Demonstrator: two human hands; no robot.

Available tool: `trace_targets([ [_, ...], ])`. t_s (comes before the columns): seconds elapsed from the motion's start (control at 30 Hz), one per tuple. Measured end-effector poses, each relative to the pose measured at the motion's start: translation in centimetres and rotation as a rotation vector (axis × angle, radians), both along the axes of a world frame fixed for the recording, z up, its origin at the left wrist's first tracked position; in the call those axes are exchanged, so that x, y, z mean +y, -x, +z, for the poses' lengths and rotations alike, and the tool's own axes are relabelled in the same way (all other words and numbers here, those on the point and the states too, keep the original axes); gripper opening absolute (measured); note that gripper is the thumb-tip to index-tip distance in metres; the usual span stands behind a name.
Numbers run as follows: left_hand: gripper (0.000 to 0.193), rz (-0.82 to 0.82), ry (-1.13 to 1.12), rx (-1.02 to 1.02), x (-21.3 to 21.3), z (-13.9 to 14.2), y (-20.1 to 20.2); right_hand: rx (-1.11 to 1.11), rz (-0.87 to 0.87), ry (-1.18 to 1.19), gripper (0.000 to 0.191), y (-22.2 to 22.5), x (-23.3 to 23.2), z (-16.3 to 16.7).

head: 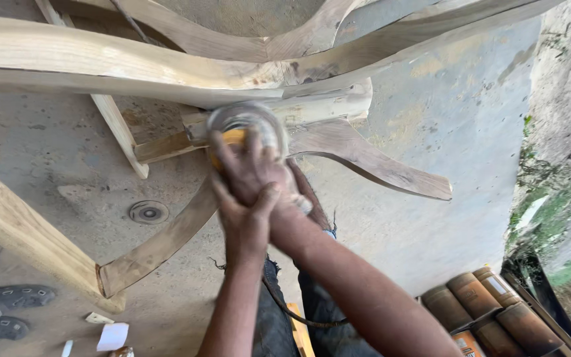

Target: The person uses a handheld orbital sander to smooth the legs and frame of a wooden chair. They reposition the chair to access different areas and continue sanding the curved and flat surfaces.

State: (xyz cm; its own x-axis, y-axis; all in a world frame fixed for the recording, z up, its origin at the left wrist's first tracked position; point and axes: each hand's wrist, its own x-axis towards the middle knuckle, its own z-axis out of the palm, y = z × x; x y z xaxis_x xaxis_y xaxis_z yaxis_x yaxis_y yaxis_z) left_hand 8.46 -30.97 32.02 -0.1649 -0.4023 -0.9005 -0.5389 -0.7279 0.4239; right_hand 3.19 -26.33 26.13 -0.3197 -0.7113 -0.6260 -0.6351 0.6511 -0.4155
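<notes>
Entry one: my left hand [242,198] and right hand [266,173], stacked together at the middle of my view. Both are closed in a full grip around a yellow-bodied angle grinder with a blurred round disc [246,129]; my left fingers wrap over the right hand, and I see no open palm on either.

Entry two: the grinder itself. Its disc sits against the end of a pale, squared wooden rail [312,109], just under a long curved pale timber arm [100,63]. The disc is smeared, so I cannot tell exactly where it touches the wood. A dark power cord [299,317] trails down between my forearms.

Entry three: the surrounding frame. A curved brown wooden slat [371,162] runs right from the hands; another bowed wooden slat [156,248] runs down to the left, meeting a thick pale wooden beam [21,231].

Entry four: the dusty grey concrete floor [431,218]. On it lie a loose round grey abrasive disc [148,212], left of my hands, a pair of dark sandals [1,307] at the lower left, and a white scrap of paper [112,336]. Rust-brown cylindrical canisters [490,311] lie at the lower right.
</notes>
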Motion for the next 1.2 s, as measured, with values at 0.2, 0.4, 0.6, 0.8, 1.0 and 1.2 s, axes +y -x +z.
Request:
trace_targets([
  [0.2, 0.123, 0.034, 0.111, 0.262, 8.2, -1.8, 9.1, 0.210, 0.015, -0.175, 0.068, 9.4, 7.8, -0.3],
  [0.4, 0.124, -0.171, 0.120, 0.217, 11.5, -3.2, 10.6, 0.564, 0.578, -0.559, 0.072, 8.1, 9.6, -0.2],
  [0.6, 0.121, -0.098, 0.051, 0.100, 5.2, -1.8, 5.4, 0.245, 0.112, -0.236, 0.069, 5.3, 3.8, 0.1],
  [0.8, 0.123, -0.052, 0.113, 0.054, -0.3, -0.6, 0.6, 0.082, 0.049, -0.096, 0.069, 0.9, -1.1, 0.6],
  [1.0, 0.124, 0.087, 0.107, -0.009, -3.3, 0.1, -1.7, -0.042, 0.037, 0.021, 0.068, -2.3, -4.4, 1.1],
  [1.2, 0.118, -0.075, 0.171, -0.103, -2.5, -1.1, -2.7, -0.060, 0.015, 0.052, 0.067, -2.7, -3.7, 0.3],
])
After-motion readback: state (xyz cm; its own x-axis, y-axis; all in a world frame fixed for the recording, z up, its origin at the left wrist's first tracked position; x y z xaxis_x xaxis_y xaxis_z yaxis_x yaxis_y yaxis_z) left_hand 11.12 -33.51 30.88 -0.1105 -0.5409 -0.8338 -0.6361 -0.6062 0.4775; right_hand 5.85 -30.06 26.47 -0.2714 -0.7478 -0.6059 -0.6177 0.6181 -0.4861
